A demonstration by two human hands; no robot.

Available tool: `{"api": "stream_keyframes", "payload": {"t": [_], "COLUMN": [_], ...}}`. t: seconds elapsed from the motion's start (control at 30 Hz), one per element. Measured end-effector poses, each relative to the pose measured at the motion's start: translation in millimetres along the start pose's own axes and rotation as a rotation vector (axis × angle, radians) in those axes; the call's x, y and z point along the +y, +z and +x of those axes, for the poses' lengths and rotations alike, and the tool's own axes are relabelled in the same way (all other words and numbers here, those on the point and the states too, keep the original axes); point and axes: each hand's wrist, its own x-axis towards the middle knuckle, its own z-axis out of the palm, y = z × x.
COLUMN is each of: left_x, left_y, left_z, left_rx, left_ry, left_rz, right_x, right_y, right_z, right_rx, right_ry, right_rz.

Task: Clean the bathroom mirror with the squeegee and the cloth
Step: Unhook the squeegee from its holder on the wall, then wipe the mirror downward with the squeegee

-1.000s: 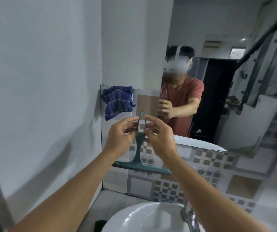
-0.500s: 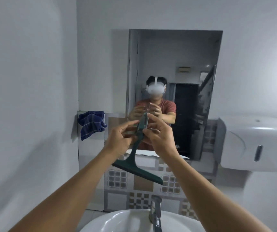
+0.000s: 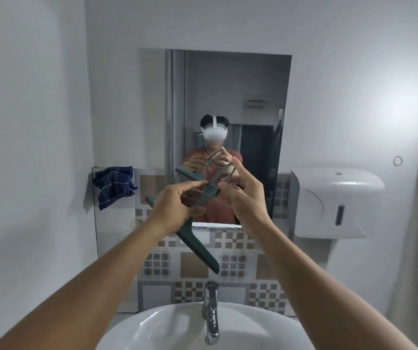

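Observation:
A dark green squeegee [image 3: 197,245] is held in front of the mirror [image 3: 230,102], its blade slanting down to the right over the tiled strip. My left hand [image 3: 177,208] grips the middle of its handle. My right hand [image 3: 244,195] pinches the looped top of the handle between thumb and fingers. The tall mirror hangs on the white wall above the sink and reflects a person with both hands on the squeegee. A dark blue checked cloth [image 3: 114,186] hangs over the top of the tiled panel, left of the mirror.
A white sink [image 3: 152,324] with a chrome tap [image 3: 211,311] lies directly below my hands. A white paper dispenser [image 3: 329,200] is mounted right of the mirror. The white side wall stands close on the left.
The view has pulled back and up, so the whole mirror and the dispenser now show. The squeegee has tilted, its blade slanting more steeply down to the right. Both hands stay on the handle.

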Motion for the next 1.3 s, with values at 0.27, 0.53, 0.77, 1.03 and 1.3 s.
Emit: {"api": "stream_keyframes", "payload": {"t": [0.27,0.53,0.77,1.03,1.3], "left_x": [8.2,7.9,9.3,1.7,-19.2], "left_y": [-25.0,-50.3,-61.5,-57.1,-70.3], "left_z": [33.6,71.7,95.1,125.6,160.6], "left_rx": [-0.052,-0.116,-0.126,-0.086,0.161], "left_ry": [0.23,0.472,0.591,0.687,0.628], "left_rz": [0.285,0.353,0.393,0.449,0.638], "right_x": [-6.2,-22.3,-31.2,-34.4,-30.6], "right_y": [-1.6,2.9,3.8,-0.5,-19.9], "right_z": [14.1,37.3,48.3,67.7,113.1], "right_rx": [0.057,-0.026,0.054,-0.04,0.068], "right_ry": [-0.2,-0.446,-0.529,-0.543,-0.562], "right_rz": [-0.895,-1.277,-1.29,-1.509,-1.557]}}
